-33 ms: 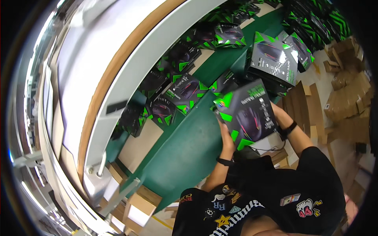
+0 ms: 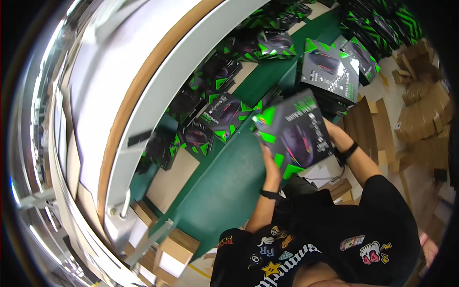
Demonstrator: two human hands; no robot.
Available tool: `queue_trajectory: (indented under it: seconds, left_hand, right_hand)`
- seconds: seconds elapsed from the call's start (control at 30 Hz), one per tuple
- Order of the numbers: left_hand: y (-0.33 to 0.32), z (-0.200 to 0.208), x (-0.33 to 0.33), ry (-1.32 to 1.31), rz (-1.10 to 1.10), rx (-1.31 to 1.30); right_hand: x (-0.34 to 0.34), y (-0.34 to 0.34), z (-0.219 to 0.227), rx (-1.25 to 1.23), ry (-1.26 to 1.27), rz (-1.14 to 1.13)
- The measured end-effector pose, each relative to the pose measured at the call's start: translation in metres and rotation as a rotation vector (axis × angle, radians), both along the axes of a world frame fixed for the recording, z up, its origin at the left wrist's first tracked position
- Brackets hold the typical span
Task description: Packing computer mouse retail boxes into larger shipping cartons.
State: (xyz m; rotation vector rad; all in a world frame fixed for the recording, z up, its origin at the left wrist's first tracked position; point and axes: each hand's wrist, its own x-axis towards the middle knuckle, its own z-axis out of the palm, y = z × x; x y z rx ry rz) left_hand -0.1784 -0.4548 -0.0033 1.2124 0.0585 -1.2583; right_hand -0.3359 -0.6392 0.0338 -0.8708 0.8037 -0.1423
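Observation:
Between my two hands I hold a black and green computer mouse box [image 2: 297, 138], tilted, with the mouse picture facing up. My left hand [image 2: 271, 165] grips its near left side, fingers mostly hidden by the box. On the opposite side, my right hand [image 2: 336, 136] is closed round the right edge, its fingertips out of sight. Both wrists carry black bands. Just beyond the held box, a larger-looking stack of similar boxes [image 2: 330, 71] stands at the edge of the green table [image 2: 222, 186]. Another mouse box [image 2: 224, 115] lies to the left among several more.
A white shelf with a wooden edge [image 2: 125, 107] curves over the table's left side. Open cartons [image 2: 176, 251] stand at the lower left. Flattened brown cardboard [image 2: 425, 115] lies on the floor at right. What looks like another person's hand [image 2: 429, 249] shows at the right rim.
The held box and both my hands have shifted slightly left and away from me. My grip looks the same.

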Motion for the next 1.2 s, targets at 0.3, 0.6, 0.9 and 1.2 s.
queue_trajectory:
  seconds: [0.3, 0.6, 0.9, 1.2]
  left_hand:
    - [-0.081, -0.016, 0.086, 0.09, -0.098, -0.069]
    - [-0.084, -0.023, 0.015, 0.142, -0.107, -0.187]
    - [-0.134, -0.001, -0.055, -0.117, -0.067, -0.172]
    - [-0.144, -0.018, -0.002, 0.013, 0.053, -0.082]
  right_hand:
    - [0.055, -0.024, -0.012, 0.029, 0.01, -0.214]
    - [-0.113, 0.026, -0.001, -0.721, 0.399, -0.848]
    - [-0.143, -0.104, 0.055, -0.539, 0.34, -0.994]
    - [-0.102, -0.078, 0.034, -0.1, 0.108, -0.935]
